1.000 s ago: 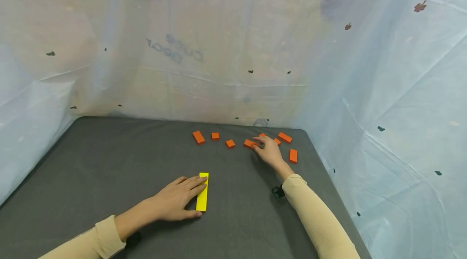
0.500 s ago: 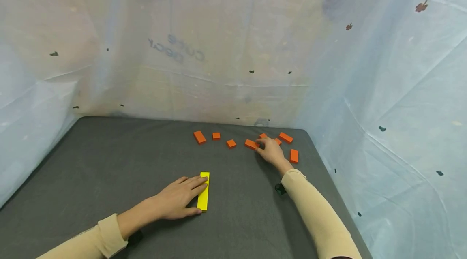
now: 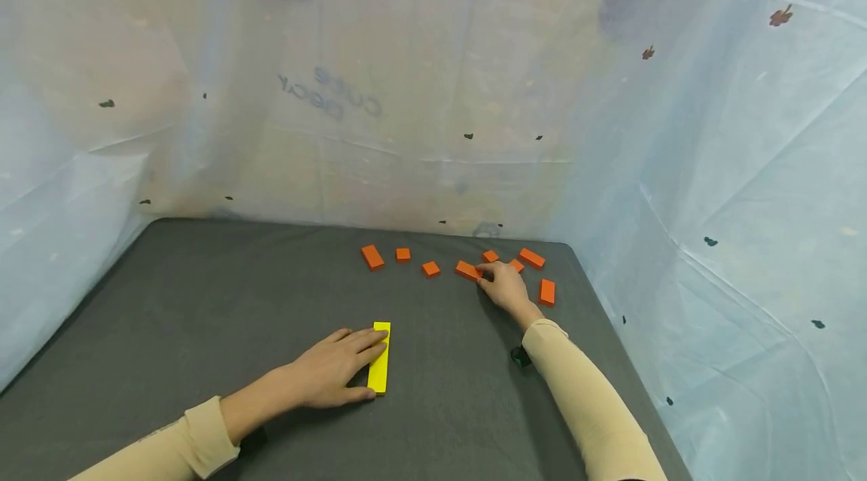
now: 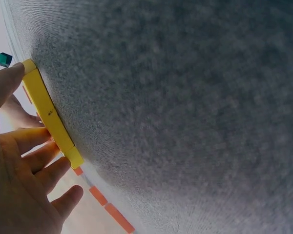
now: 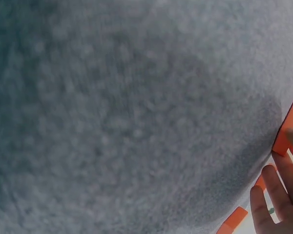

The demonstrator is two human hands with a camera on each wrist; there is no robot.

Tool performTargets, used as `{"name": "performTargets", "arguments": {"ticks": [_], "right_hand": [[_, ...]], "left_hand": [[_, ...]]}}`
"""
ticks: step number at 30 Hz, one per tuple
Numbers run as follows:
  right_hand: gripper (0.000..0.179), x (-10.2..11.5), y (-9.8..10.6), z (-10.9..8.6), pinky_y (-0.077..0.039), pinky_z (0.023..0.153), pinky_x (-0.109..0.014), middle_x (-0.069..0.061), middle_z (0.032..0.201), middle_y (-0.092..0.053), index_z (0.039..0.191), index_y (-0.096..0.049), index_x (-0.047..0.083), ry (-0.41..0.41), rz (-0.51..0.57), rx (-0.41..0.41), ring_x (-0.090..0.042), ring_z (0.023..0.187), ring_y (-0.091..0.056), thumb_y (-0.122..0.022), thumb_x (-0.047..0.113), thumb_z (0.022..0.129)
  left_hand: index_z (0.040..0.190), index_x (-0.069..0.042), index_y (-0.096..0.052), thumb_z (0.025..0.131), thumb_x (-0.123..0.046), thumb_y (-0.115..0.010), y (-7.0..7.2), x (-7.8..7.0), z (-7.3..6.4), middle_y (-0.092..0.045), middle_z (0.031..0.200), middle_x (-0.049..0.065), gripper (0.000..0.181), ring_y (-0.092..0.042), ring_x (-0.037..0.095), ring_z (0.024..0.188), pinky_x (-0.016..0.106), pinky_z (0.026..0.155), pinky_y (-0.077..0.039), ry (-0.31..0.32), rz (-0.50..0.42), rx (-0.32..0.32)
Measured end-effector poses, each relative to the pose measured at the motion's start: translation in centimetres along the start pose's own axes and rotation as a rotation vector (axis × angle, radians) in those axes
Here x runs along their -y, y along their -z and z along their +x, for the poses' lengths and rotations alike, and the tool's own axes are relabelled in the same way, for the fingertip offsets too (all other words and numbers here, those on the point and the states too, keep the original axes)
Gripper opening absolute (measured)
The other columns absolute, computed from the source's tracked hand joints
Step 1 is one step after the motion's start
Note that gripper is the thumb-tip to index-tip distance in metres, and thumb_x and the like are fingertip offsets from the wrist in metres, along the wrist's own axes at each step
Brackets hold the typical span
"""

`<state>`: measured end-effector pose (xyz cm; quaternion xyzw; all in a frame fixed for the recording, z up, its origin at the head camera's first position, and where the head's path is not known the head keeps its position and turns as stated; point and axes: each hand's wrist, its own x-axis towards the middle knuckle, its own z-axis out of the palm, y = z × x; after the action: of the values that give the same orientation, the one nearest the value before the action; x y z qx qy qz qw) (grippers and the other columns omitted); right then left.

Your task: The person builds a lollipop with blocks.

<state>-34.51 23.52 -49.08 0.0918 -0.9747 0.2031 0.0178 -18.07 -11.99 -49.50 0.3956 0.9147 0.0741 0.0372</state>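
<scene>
Right hand [image 3: 506, 287]: had drawn its fingertips together since a second earlier and pinched one orange block [image 3: 465, 269] by its right end.
Other orange blocks [image 3: 372, 257]: seven lay on the desk [image 3: 271, 300], three left of it, four right.
Yellow bar [image 3: 379, 374]: one lay nearer, possibly in several pieces.
Left hand [image 3: 332, 372]: rested across the bar, fingers apart.

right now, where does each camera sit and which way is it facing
Head: on the person's head, facing forward and down over the dark table; left hand, right hand and both sleeves show.
Left wrist: on that wrist, facing table and yellow block; left hand shows, right hand partly beyond.
Right wrist: on that wrist, facing mostly table; right hand at the edge, pinching an orange block.
Shared: head and left wrist both show the yellow block.
</scene>
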Motion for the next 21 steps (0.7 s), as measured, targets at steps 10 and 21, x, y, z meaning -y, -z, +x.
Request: {"name": "performTargets", "arguments": {"ticks": [10,21], "right_hand": [[0.031,0.6,0.0,-0.6,-0.051,0.087,-0.046,-0.008,0.130,-0.061,0.124,-0.066,0.021,0.022,0.117,-0.073,-0.027,0.109,-0.061,-0.063,0.027,0.093],[0.029,4.1,-0.3,-1.1,-0.053,0.080,-0.040,-0.003,0.119,-0.067,0.119,-0.069,0.021,0.160,0.232,-0.150,-0.023,0.102,-0.063,-0.067,0.025,0.091]], "left_hand": [[0.149,-0.014,-0.037,0.089,-0.062,-0.053,0.2,0.0,0.0,-0.026,0.158,0.004,0.079,-0.030,0.024,0.143,0.052,0.112,-0.028,-0.001,-0.008,0.012],[0.149,-0.014,-0.037,0.088,-0.064,-0.052,0.1,0.0,0.1,-0.027,0.158,0.003,0.080,-0.031,0.023,0.143,0.051,0.112,-0.029,0.002,0.004,0.003]]}}
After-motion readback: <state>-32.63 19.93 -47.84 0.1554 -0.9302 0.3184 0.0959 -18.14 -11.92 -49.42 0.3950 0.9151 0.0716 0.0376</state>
